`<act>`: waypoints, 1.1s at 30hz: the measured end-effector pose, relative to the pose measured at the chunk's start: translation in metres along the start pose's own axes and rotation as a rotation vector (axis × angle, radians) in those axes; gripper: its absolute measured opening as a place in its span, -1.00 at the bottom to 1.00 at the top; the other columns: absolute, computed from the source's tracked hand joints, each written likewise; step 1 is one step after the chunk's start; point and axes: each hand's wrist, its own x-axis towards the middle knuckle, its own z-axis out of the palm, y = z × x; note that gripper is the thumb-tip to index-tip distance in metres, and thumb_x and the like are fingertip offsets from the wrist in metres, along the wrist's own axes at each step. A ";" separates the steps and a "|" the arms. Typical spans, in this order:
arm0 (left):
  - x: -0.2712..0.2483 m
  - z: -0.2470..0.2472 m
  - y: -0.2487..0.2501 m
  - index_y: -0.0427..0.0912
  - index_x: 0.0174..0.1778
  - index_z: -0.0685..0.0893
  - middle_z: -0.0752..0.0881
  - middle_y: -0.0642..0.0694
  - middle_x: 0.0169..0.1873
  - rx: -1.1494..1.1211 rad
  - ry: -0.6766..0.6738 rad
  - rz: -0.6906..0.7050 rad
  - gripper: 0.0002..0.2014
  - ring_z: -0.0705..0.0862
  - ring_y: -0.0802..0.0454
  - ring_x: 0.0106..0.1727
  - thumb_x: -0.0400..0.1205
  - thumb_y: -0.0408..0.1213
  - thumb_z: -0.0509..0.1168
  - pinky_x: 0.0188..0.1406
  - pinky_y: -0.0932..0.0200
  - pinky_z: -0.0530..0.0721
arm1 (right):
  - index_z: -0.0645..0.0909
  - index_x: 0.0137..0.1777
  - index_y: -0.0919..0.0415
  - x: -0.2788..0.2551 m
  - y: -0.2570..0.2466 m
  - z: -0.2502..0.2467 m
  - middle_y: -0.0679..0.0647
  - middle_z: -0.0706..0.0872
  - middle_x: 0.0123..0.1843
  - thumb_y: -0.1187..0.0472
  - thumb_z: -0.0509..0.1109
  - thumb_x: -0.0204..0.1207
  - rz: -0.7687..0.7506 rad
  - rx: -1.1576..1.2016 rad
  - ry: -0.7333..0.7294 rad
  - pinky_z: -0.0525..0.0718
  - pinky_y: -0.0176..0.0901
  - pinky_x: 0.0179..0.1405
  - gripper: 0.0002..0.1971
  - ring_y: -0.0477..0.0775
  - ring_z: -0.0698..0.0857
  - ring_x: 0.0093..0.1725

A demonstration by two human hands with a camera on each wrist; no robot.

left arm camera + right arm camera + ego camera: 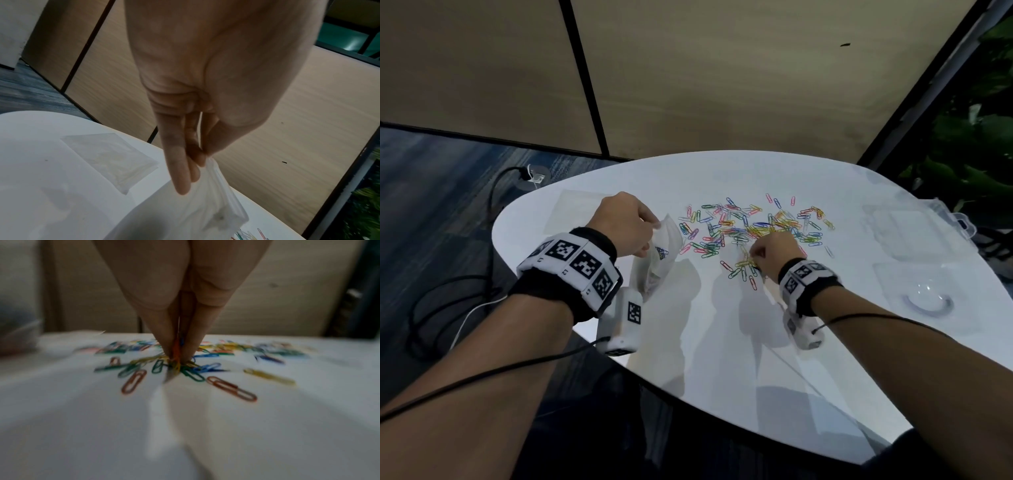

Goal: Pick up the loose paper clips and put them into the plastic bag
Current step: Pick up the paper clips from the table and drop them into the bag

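Observation:
Several coloured paper clips lie scattered across the middle of the white table. My left hand pinches the top edge of a clear plastic bag and holds it up above the table's left part; in the left wrist view the thumb and fingers meet on the bag. My right hand is down at the near edge of the pile, fingertips together. The right wrist view shows that hand pinching a small bunch of paper clips against the table.
A second flat clear bag lies on the table's far left. Clear plastic boxes and a clear lid sit along the right side. Cables run over the floor to the left. Wood panels stand behind the table.

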 end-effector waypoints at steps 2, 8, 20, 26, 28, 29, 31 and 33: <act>0.000 0.002 0.000 -0.21 -0.08 0.80 0.76 -0.18 -0.33 0.023 -0.004 0.001 -0.77 0.76 -0.02 -0.38 0.65 -0.46 0.21 -0.35 0.16 0.81 | 0.85 -0.04 0.21 0.001 0.014 -0.008 0.11 0.86 -0.09 0.31 0.52 0.46 0.190 0.260 0.015 0.76 -0.16 0.07 -0.87 0.11 0.82 -0.06; -0.001 0.010 0.004 -0.23 -0.07 0.76 0.79 -0.24 -0.33 0.028 -0.082 -0.027 -0.79 0.78 -0.07 -0.42 0.70 -0.40 0.19 -0.49 0.18 0.76 | 0.71 -0.03 0.36 -0.006 -0.003 -0.053 0.15 0.78 -0.03 0.36 0.44 0.56 0.450 1.222 -0.148 0.77 -0.26 0.03 -0.94 0.04 0.76 -0.07; -0.008 0.018 0.018 -0.41 0.05 0.73 0.80 -0.39 -0.33 -0.121 -0.130 -0.028 -0.80 0.80 -0.17 -0.43 0.70 -0.51 0.18 -0.42 0.06 0.84 | 0.76 -0.12 0.34 -0.044 -0.124 -0.036 0.23 0.79 -0.26 0.47 0.55 0.41 0.225 1.532 -0.049 0.82 -0.17 -0.07 -0.91 0.07 0.77 -0.35; -0.008 0.017 0.019 -0.45 0.06 0.73 0.78 -0.39 -0.31 -0.150 -0.124 -0.023 -0.81 0.82 -0.21 -0.36 0.67 -0.58 0.21 -0.27 -0.02 0.85 | 0.83 -0.11 0.00 -0.045 -0.126 -0.039 0.02 0.84 -0.16 0.32 0.44 0.51 -0.109 0.890 -0.035 0.77 -0.13 0.03 -0.80 0.02 0.79 -0.13; -0.007 0.015 0.018 -0.41 0.11 0.71 0.78 -0.37 -0.31 -0.146 -0.103 -0.029 -0.80 0.81 -0.18 -0.40 0.69 -0.55 0.19 -0.30 0.00 0.85 | 0.82 -0.15 -0.03 -0.044 -0.117 -0.053 0.07 0.86 -0.11 0.40 0.39 0.53 -0.154 0.975 -0.044 0.79 -0.05 0.09 -0.71 0.12 0.82 -0.05; -0.006 0.014 0.017 -0.39 0.12 0.71 0.78 -0.37 -0.30 -0.144 -0.095 -0.032 -0.80 0.79 -0.16 -0.43 0.69 -0.54 0.20 -0.33 0.01 0.85 | 0.82 -0.12 0.05 -0.043 -0.109 -0.060 0.10 0.85 -0.07 0.42 0.39 0.54 -0.142 1.029 -0.033 0.80 -0.02 0.10 -0.74 0.15 0.82 -0.01; -0.007 0.011 0.017 -0.39 0.13 0.71 0.78 -0.37 -0.29 -0.138 -0.092 -0.035 -0.80 0.77 -0.15 -0.45 0.70 -0.52 0.21 -0.35 0.02 0.85 | 0.80 0.05 0.20 -0.036 -0.082 -0.070 0.09 0.84 0.01 0.35 0.45 0.54 -0.071 0.928 0.024 0.81 -0.02 0.07 -0.84 0.12 0.82 0.01; -0.008 0.010 0.017 -0.38 0.13 0.71 0.77 -0.37 -0.28 -0.128 -0.095 -0.038 -0.80 0.76 -0.16 -0.45 0.70 -0.52 0.21 -0.29 -0.03 0.86 | 0.72 0.26 0.14 -0.026 -0.037 -0.069 0.08 0.80 0.14 0.16 0.56 0.46 0.043 0.542 -0.011 0.77 -0.01 0.16 -0.64 0.09 0.80 0.06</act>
